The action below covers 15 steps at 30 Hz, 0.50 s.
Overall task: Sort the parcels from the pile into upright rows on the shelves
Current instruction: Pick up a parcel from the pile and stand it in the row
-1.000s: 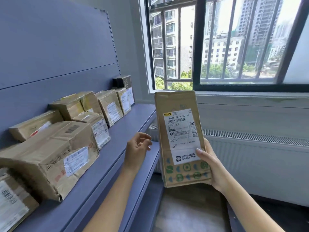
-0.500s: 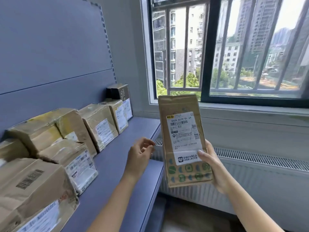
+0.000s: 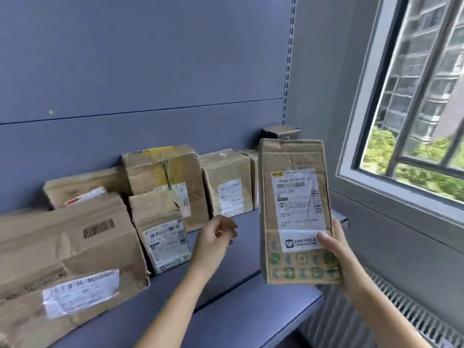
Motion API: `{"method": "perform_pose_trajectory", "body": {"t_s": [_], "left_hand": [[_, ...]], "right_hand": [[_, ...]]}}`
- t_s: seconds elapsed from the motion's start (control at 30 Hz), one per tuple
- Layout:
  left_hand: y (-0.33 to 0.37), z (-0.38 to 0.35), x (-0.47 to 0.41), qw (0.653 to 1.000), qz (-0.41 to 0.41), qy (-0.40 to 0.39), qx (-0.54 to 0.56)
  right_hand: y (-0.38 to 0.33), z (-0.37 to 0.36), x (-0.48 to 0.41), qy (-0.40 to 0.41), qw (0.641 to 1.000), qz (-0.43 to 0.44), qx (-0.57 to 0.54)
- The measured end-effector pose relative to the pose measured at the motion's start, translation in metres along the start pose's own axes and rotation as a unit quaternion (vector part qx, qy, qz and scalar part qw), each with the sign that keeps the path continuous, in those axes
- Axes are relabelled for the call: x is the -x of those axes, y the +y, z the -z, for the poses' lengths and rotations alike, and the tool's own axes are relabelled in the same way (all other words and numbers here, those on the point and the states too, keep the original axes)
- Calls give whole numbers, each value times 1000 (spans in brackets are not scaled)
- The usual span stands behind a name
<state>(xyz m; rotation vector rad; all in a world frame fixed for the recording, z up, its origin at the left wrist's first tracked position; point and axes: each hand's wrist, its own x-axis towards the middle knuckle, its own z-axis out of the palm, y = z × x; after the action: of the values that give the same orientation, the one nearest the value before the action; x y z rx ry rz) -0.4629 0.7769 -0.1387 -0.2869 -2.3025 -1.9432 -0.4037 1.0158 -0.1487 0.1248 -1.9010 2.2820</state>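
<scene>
My right hand (image 3: 339, 257) grips a flat brown parcel (image 3: 296, 212) by its lower right edge, upright, its white label facing me, above the right end of the blue shelf (image 3: 226, 292). My left hand (image 3: 216, 237) hovers empty, fingers loosely curled, just left of the parcel and apart from it. Along the shelf's back stand several brown boxes: a large one (image 3: 67, 262) at the near left, a small labelled one (image 3: 160, 232), a taller one with yellow tape (image 3: 165, 177), and another (image 3: 226, 182) beside it.
A small dark box (image 3: 281, 133) stands at the shelf's far right end behind the held parcel. The blue back panel (image 3: 150, 71) rises behind the row. A barred window (image 3: 414, 109) and a radiator (image 3: 401, 315) lie to the right.
The view has swung left toward the shelf, so the boxes face me more squarely. The parcel stays upright in my right hand; my left hand remains empty beside it.
</scene>
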Motion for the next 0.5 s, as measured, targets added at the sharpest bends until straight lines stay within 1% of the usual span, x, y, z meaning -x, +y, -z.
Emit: {"method": "perform_pose_trajectory", "body": {"t_s": [0.1,0.2,0.3,0.4,0.5], "left_hand": [[-1,-12,8,998,19,61,-6],[4,-15,23,993,18,113,-21],[7,-12,43,986,29,160,-44],[8,-6,58,982,43,176,-50],[12,-2,65,986,28,156,-59]], "right_hand": [[3,11,-28,-72,997,-22,-9],[14,13,-49,-133,990,-38,-14],[27,4,-60,-179,982,-48,-21],[38,-8,-68,-196,978,-54,-35],[45,-23,-70,-212,975,-59,-40]]}}
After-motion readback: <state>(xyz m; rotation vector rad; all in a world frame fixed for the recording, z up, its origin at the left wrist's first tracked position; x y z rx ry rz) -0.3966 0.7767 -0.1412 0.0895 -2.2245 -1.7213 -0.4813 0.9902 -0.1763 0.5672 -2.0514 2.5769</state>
